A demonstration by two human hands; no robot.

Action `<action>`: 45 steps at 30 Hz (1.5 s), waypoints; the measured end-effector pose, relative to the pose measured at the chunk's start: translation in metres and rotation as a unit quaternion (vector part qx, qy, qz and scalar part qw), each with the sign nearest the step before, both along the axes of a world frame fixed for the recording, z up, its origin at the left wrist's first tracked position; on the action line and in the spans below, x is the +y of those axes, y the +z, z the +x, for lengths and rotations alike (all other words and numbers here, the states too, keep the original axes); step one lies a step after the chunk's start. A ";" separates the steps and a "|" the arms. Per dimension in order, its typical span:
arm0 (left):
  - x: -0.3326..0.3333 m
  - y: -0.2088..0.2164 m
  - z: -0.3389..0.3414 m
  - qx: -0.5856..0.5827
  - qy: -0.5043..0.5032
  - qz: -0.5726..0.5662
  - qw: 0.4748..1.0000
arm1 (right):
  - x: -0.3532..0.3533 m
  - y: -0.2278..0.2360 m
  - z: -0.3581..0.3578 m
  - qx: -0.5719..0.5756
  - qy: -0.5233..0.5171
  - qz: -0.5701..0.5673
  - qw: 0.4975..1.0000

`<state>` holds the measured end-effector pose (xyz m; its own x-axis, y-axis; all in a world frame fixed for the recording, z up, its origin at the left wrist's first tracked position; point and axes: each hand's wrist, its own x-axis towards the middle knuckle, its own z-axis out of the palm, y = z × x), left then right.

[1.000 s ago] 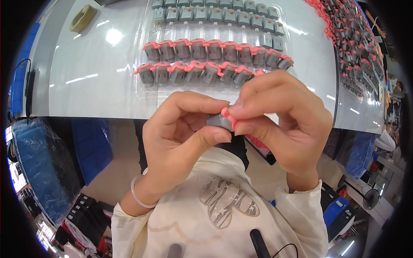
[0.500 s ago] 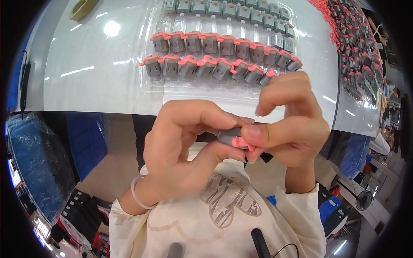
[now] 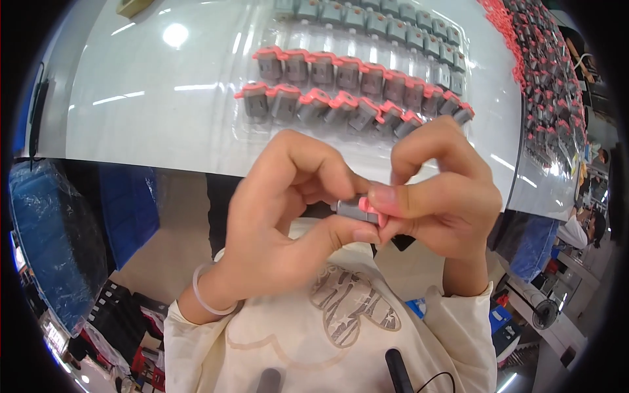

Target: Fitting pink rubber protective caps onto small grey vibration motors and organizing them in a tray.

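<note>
In front of my chest, just off the table's near edge, I hold a small grey block-shaped part (image 3: pixel 352 211). My left hand (image 3: pixel 278 209) is closed around it, with thumb and fingertips pinching its sides. At its right end sits a pink plastic piece (image 3: pixel 371 207), which the thumb and fingers of my right hand (image 3: pixel 452 196) pinch. Fingertips hide part of both, so how firmly the two are joined cannot be seen. Beyond my hands, a clear plastic tray (image 3: pixel 252 133) bears two near rows of grey parts with pink pieces (image 3: pixel 372 80) and farther rows of plain grey parts (image 3: pixel 377 24).
The white table (image 3: pixel 157 124) runs across in front of me. At far right lie a heap of pink pieces (image 3: pixel 501 29) and many grey-and-pink parts (image 3: pixel 553 85). A tan object (image 3: pixel 133 6) rests at the upper left. Blue plastic-covered items (image 3: pixel 59 242) stand at the left below the table.
The grey part has turned a little in my fingers, showing more of the pink piece at its end. The tray and table appear shifted rightward as the view moves.
</note>
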<state>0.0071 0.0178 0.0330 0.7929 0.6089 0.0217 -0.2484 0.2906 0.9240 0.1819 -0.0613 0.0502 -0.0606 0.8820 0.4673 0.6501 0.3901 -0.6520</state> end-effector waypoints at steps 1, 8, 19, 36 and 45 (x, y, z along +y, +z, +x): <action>0.000 0.000 0.000 0.000 0.004 0.005 1.000 | 0.001 -0.003 -0.002 0.060 -0.011 -0.025 0.998; 0.005 0.005 -0.015 0.036 0.052 -0.090 0.994 | 0.030 0.011 -0.011 -0.004 0.012 -0.040 0.999; 0.032 0.001 -0.043 0.070 0.144 0.049 0.986 | 0.139 0.010 0.010 0.092 -0.085 -0.193 0.973; 0.059 0.039 0.034 0.165 0.050 0.321 0.931 | 0.015 0.034 0.095 -0.121 -0.126 -0.087 0.981; 0.034 0.003 0.146 0.198 -0.005 0.680 0.706 | -0.075 0.020 0.137 0.024 -0.287 -0.140 0.947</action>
